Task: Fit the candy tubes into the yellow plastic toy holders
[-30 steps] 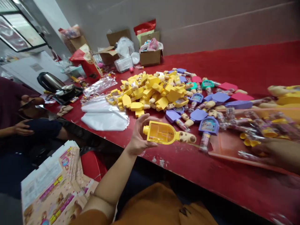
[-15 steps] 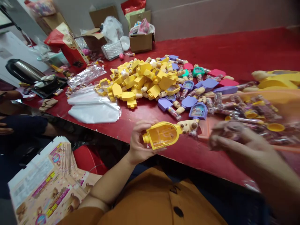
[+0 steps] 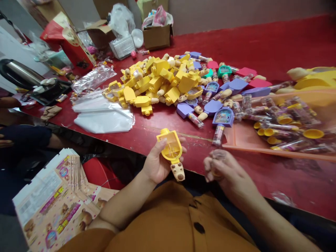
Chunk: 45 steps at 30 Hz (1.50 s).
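My left hand (image 3: 154, 164) grips a yellow plastic toy (image 3: 171, 146) with a clear-fronted case; its bear head (image 3: 178, 171) points down and its short round neck points up. To the right, in front of the table edge, my right hand (image 3: 232, 173) is closed around a clear plastic candy tube (image 3: 219, 154). Only the tube's end shows; the fingers hide the rest. Beyond my hands lies a heap of similar yellow toys (image 3: 157, 84). Beside the heap are purple toys (image 3: 223, 116) with candy tubes fitted to them.
An orange tray (image 3: 241, 147) of yellow-capped tubes stands on the red table (image 3: 147, 131) at right. Clear plastic bags (image 3: 105, 119) lie left of the heap. Printed cardboard sheets (image 3: 52, 206) are stacked at lower left, near another person's arm (image 3: 9, 102). Boxes (image 3: 157, 36) and a kettle (image 3: 22, 75) stand behind.
My left hand has turned the yellow toy from sideways to bear head down. My right hand has moved left from the tray towards it with the tube.
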{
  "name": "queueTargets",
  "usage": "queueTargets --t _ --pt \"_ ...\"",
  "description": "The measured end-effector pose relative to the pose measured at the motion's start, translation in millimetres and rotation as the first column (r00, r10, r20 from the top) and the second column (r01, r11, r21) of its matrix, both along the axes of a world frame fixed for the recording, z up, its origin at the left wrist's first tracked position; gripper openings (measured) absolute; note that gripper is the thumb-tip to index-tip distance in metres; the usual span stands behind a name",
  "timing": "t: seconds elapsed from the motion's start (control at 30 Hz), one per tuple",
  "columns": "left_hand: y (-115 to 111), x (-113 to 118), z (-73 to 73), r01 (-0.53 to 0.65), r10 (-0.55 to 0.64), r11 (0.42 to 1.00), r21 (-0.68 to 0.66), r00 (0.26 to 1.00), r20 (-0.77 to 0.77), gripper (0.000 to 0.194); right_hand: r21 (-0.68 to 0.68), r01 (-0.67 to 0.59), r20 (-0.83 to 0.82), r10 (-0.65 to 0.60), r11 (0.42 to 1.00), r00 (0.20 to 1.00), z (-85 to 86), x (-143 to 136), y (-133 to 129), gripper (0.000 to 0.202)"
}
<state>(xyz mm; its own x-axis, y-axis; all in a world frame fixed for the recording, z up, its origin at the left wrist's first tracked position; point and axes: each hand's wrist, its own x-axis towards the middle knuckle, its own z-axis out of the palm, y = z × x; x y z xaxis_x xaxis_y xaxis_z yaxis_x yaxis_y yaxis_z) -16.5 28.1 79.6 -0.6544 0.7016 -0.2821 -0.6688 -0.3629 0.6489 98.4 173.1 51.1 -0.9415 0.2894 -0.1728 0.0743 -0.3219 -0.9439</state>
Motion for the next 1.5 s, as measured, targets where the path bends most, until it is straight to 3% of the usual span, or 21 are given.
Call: queueTargets --t 0.17,0.3,0.37,0.43,0.53,0.67,0.73,0.77,0.8,0.83,0.9,0.93,0.97,1.0,1.03,1.1,1.2,1.3,1.33,1.4,1.5 --pt "-0.1 0.7 5.4 0.177 -0.185 0.982 0.072 0.974 0.133 0.068 0.206 0.056 0.0 -0.057 0.977 0.998 2.3 5.6 20.6 0.03" --pt "-2.6 5.1 4.5 0.3 -0.3 0.954 -0.027 0.954 -0.009 0.041 0.267 0.061 0.003 -0.064 0.962 0.998 0.3 4.2 13.9 0.029" --pt "-8.0 5.7 3.5 0.328 -0.342 0.935 -0.133 0.934 -0.106 0.04 0.424 0.003 -0.025 0.008 0.906 1.0 3.2 4.0 14.9 0.025" --pt "-15.4 5.7 2.2 0.398 -0.434 0.889 -0.226 0.89 -0.141 0.043 0.657 -0.042 -0.085 0.13 0.753 0.988 9.6 4.7 19.9 0.021" --pt "-26.0 8.0 -0.2 0.523 -0.606 0.761 -0.385 0.784 -0.134 0.045 0.903 -0.063 -0.126 0.403 0.424 0.906 21.4 6.0 27.5 0.02" --pt "-32.0 17.1 -1.9 0.623 -0.785 0.541 -0.565 0.615 -0.074 0.042 0.992 -0.106 0.033 0.661 0.07 0.75 31.9 5.4 26.0 0.024" --pt "-31.9 21.2 -0.6 0.626 -0.833 0.472 -0.621 0.548 -0.08 0.037 0.989 -0.148 0.121 0.695 -0.02 0.709 36.5 4.7 24.4 0.028" --pt "-31.7 22.3 0.4 0.625 -0.838 0.471 -0.623 0.538 -0.093 0.035 0.984 -0.181 0.136 0.696 -0.008 0.705 39.3 4.7 25.0 0.027" --pt "-31.4 22.9 1.6 0.625 -0.827 0.493 -0.605 0.552 -0.104 0.034 0.974 -0.22 0.119 0.689 0.061 0.715 42.5 5.1 26.5 0.024" --pt "-31.3 22.8 2.7 0.628 -0.806 0.527 -0.572 0.582 -0.104 0.034 0.948 -0.254 0.065 0.665 0.192 0.744 46.0 6.1 28.8 0.021" --pt "-31.2 21.4 4.4 0.626 -0.761 0.588 -0.512 0.642 -0.088 0.036 0.821 -0.245 -0.096 0.547 0.516 0.832 52.4 9.7 33.8 0.02" --pt "-31.2 20.6 4.9 0.625 -0.75 0.602 -0.498 0.656 -0.083 0.037 0.743 -0.208 -0.162 0.473 0.635 0.866 54.7 12.1 35.5 0.02" --pt "-31.2 19.8 5.2 0.626 -0.745 0.608 -0.489 0.662 -0.08 0.037 0.689 -0.182 -0.198 0.425 0.701 0.883 56.1 14.5 36.4 0.018" --pt "-31.2 19.1 5.4 0.631 -0.746 0.61 -0.48 0.661 -0.079 0.038 0.673 -0.184 -0.205 0.42 0.716 0.884 56.7 16.8 36.3 0.017" --pt "-31.1 18.6 5.4 0.637 -0.748 0.611 -0.47 0.659 -0.079 0.038 0.689 -0.214 -0.174 0.444 0.693 0.879 56.6 18.6 35.6 0.016" --pt "-31.0 17.8 4.8 0.643 -0.751 0.613 -0.459 0.655 -0.083 0.037 0.749 -0.31 -0.057 0.523 0.586 0.85 55.5 20.3 33.0 0.017" --pt "-30.7 17.7 1.9 0.637 -0.793 0.563 -0.527 0.596 -0.128 0.034 0.878 -0.367 0.108 0.62 0.307 0.777 55.5 18.6 30.4 0.014" --pt "-30.0 19.8 -3.3 0.591 -0.846 0.486 -0.644 0.502 -0.178 0.034 0.987 -0.156 0.145 0.68 -0.045 0.719 55.7 17.2 31.0 0.029" --pt "-29.6 21.1 -5.1 0.575 -0.857 0.466 -0.673 0.481 -0.184 0.035 0.989 -0.067 0.138 0.685 -0.129 0.715 54.9 17.9 31.4 0.036" --pt "-28.6 24.2 -8.3 0.565 -0.868 0.446 -0.694 0.462 -0.182 0.037 0.969 0.021 0.157 0.68 -0.245 0.716 52.3 21.6 31.8 0.043" --pt "-26.7 29.7 -11.2 0.579 -0.854 0.465 -0.67 0.493 -0.167 0.037 0.952 0.005 0.207 0.656 -0.306 0.726 49.6 28.9 30.2 0.04"
